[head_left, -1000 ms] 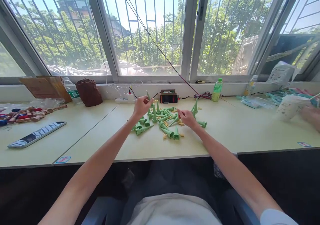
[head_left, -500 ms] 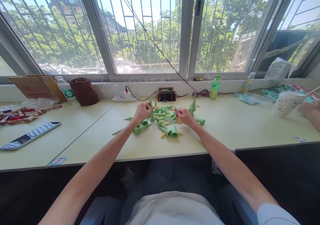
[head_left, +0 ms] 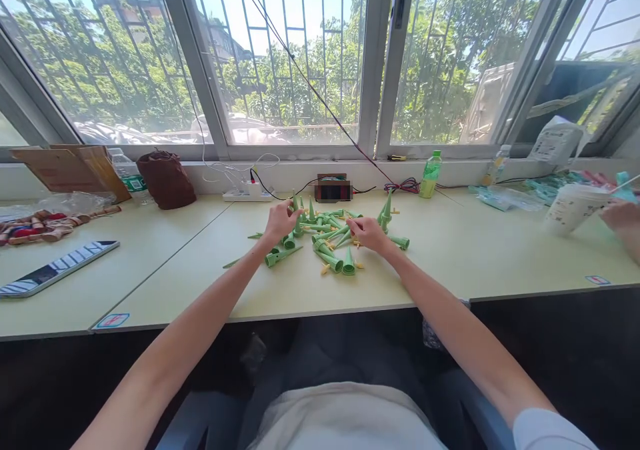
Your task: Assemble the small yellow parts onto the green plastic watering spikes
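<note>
My left hand (head_left: 281, 221) is closed around a green plastic watering spike (head_left: 299, 227) that stands upright, point up, at the left of a pile. At the pile's right side, my right hand (head_left: 367, 232) has thumb and fingertips pinched together; what they hold is too small to make out. Between the hands lie several more green spikes (head_left: 334, 261), many on their sides, some with small yellow valve pieces (head_left: 325, 269) on or beside them. Another green spike (head_left: 387, 211) stands upright just beyond my right hand.
A phone-like device (head_left: 334, 189) and a power strip (head_left: 250, 192) sit at the back by the window. A green bottle (head_left: 430, 175) stands right of them. Far left lies a silver phone-like slab (head_left: 60, 269). Another person's hand (head_left: 623, 220) is near a white cup (head_left: 575, 209).
My left hand has shifted slightly left and up, with the upright green spike in it. The right hand has barely moved.
</note>
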`<state>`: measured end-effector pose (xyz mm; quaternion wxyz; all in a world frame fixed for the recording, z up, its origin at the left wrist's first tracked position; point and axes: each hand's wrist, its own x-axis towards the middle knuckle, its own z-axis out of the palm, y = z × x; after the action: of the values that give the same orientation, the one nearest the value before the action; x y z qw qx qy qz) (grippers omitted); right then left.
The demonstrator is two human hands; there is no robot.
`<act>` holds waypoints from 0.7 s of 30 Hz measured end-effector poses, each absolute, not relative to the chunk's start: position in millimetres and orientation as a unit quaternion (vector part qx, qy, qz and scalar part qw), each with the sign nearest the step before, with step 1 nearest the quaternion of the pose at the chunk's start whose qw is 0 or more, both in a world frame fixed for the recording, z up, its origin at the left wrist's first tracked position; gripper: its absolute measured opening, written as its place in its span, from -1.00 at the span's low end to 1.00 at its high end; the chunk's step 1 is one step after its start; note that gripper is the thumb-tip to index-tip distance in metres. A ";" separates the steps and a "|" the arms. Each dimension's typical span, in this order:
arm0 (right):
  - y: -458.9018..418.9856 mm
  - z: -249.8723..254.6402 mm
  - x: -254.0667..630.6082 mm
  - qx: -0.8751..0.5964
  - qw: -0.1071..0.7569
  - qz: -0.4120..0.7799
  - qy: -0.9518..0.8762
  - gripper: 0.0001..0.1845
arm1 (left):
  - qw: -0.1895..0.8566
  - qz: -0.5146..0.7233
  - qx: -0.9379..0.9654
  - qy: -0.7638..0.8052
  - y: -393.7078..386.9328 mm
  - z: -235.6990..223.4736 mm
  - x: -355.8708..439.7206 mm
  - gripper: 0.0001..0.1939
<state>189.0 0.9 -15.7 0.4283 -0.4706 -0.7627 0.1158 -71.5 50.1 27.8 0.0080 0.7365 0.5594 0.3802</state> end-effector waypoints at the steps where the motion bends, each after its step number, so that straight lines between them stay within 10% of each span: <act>1: 1.1 -15.8 189.2 -0.470 0.428 0.114 -0.763 -0.42 | 0.014 0.382 0.732 0.564 48.0 28.7 -72.1 -0.75; 21: 1.2 -16.7 190.9 -0.482 0.398 0.089 -0.776 -0.47 | -0.008 0.110 0.784 0.611 52.7 45.5 -135.0 -0.79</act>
<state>190.9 1.2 -16.7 0.3976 -0.4815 -0.7760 0.0887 -135.0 52.7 45.5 -0.0083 0.7841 0.6107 0.1103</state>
